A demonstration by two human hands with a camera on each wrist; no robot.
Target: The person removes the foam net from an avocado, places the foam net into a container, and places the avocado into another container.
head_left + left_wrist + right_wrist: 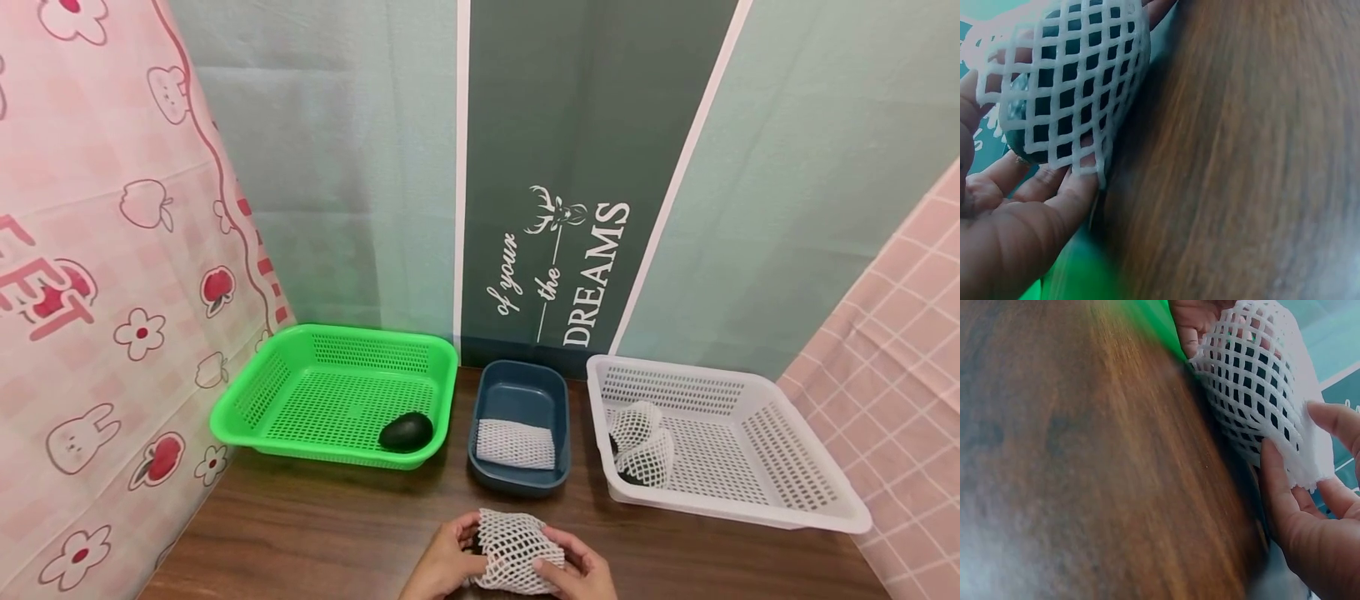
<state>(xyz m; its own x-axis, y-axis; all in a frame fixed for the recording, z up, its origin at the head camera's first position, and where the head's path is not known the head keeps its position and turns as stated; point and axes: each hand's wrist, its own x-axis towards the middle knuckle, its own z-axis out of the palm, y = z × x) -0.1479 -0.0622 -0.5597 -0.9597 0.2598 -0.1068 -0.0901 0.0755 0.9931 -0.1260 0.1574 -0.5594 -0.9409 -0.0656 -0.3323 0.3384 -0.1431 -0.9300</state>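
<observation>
A person's left grip [448,557] and right grip [583,568] pinch opposite ends of a white foam net [521,546] around a dark oval fruit [1018,142]. It is at the wooden counter [300,525], in front of a blue bin [517,481] between green [330,450] and white baskets [742,510].
</observation>
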